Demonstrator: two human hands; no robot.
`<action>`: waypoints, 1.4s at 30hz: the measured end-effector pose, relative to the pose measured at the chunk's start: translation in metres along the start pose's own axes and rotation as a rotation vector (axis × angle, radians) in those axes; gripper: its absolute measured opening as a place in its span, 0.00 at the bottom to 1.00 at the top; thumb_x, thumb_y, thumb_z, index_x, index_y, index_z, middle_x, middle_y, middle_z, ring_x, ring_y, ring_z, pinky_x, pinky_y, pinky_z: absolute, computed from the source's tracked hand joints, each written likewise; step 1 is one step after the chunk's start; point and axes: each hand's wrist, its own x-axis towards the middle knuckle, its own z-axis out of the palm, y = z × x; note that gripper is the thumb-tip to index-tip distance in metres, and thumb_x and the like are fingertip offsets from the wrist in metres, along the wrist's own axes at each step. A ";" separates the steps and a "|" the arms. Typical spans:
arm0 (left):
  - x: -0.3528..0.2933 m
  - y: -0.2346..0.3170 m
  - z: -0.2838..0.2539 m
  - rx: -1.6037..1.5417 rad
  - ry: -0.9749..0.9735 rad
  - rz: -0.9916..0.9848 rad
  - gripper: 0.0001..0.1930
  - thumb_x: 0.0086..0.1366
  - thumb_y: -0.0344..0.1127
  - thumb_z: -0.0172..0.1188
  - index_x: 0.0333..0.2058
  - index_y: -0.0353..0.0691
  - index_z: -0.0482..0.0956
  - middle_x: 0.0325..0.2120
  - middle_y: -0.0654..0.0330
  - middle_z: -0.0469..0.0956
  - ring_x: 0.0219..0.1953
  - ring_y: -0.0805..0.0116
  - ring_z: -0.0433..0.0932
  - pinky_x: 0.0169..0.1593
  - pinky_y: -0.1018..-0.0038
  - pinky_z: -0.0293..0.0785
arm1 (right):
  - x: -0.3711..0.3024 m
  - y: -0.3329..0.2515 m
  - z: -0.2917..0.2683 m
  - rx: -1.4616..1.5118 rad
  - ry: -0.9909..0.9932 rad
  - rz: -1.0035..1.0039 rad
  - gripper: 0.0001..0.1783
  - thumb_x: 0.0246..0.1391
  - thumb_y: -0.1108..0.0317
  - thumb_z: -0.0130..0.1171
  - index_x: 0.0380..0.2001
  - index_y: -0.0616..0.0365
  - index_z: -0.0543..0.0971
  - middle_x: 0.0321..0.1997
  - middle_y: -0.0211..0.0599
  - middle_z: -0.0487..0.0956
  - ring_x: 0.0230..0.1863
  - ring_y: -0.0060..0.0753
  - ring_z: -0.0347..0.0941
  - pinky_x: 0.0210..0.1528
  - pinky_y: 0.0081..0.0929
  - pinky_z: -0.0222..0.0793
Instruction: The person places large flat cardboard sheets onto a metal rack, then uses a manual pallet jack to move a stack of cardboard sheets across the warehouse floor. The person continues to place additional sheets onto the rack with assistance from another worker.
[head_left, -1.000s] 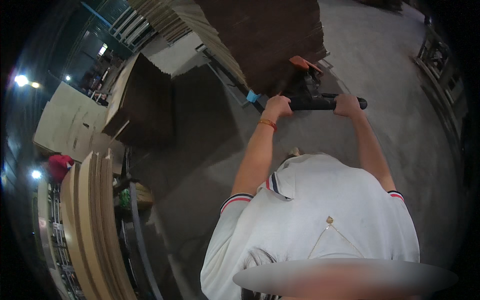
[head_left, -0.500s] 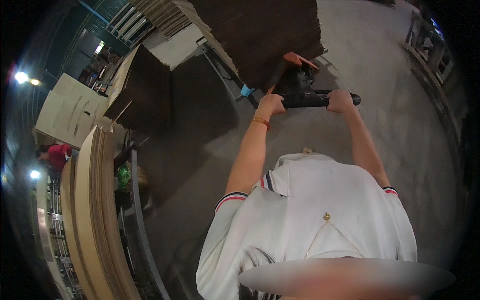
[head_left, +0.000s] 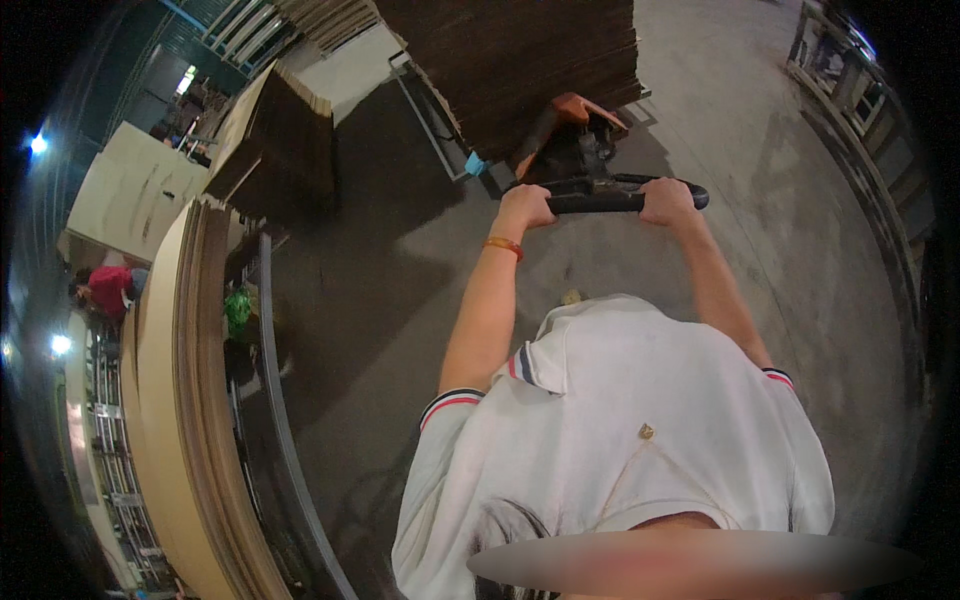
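Observation:
Both arms reach forward to the black handle (head_left: 598,203) of an orange pallet jack (head_left: 570,112). My left hand (head_left: 527,206) is wrapped round the handle's left end, with an orange bracelet on that wrist. Toward the right end, my right hand (head_left: 668,201) grips the same bar; a short stretch of handle sticks out beyond it. Just ahead of the jack rises a tall stack of dark brown sheets (head_left: 520,60). The jack's forks are hidden by that stack.
To the left stand pale boards (head_left: 165,390) beside a curved-looking metal rail (head_left: 275,400), and another dark sheet stack (head_left: 285,150). A light blue piece (head_left: 475,163) is on a metal frame by the load. A person in red (head_left: 110,288) is far left. A wooden rack (head_left: 870,110) lines the right.
The handle and both hands have shifted slightly left in view, still gripping. The boards and rack at the sides have shifted a little too. The person in red has changed posture slightly.

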 end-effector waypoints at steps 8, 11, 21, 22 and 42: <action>-0.072 0.038 0.010 -0.041 0.066 -0.056 0.17 0.41 0.39 0.57 0.34 0.48 0.79 0.33 0.53 0.77 0.38 0.57 0.75 0.42 0.64 0.71 | -0.057 -0.002 0.008 -0.036 0.005 -0.093 0.16 0.33 0.63 0.53 0.28 0.57 0.79 0.29 0.42 0.78 0.35 0.41 0.75 0.38 0.36 0.70; -0.094 0.074 0.035 -0.015 0.110 -0.023 0.15 0.40 0.40 0.58 0.30 0.46 0.80 0.31 0.53 0.77 0.36 0.57 0.76 0.41 0.65 0.72 | -0.107 0.019 0.016 -0.028 0.059 -0.095 0.15 0.35 0.64 0.52 0.30 0.56 0.78 0.31 0.41 0.78 0.36 0.42 0.75 0.38 0.38 0.70; -0.147 0.091 0.015 -0.048 -0.006 -0.063 0.15 0.41 0.39 0.57 0.31 0.46 0.80 0.32 0.55 0.78 0.37 0.59 0.76 0.41 0.67 0.72 | -0.150 0.009 0.002 -0.045 -0.022 -0.068 0.18 0.30 0.63 0.52 0.29 0.57 0.78 0.30 0.45 0.78 0.35 0.45 0.75 0.39 0.36 0.70; -0.148 0.093 0.014 -0.035 0.006 -0.075 0.15 0.41 0.39 0.57 0.31 0.46 0.80 0.31 0.56 0.78 0.37 0.60 0.76 0.41 0.67 0.72 | -0.150 0.010 0.001 -0.035 -0.012 -0.097 0.17 0.30 0.63 0.52 0.29 0.57 0.78 0.30 0.46 0.78 0.35 0.44 0.75 0.38 0.36 0.71; -0.183 0.164 0.018 -0.057 0.070 -0.210 0.16 0.42 0.35 0.58 0.33 0.39 0.78 0.35 0.53 0.77 0.42 0.57 0.74 0.46 0.64 0.69 | -0.194 0.052 -0.011 -0.265 0.081 -0.197 0.17 0.36 0.62 0.52 0.33 0.55 0.78 0.35 0.46 0.78 0.39 0.40 0.74 0.43 0.33 0.69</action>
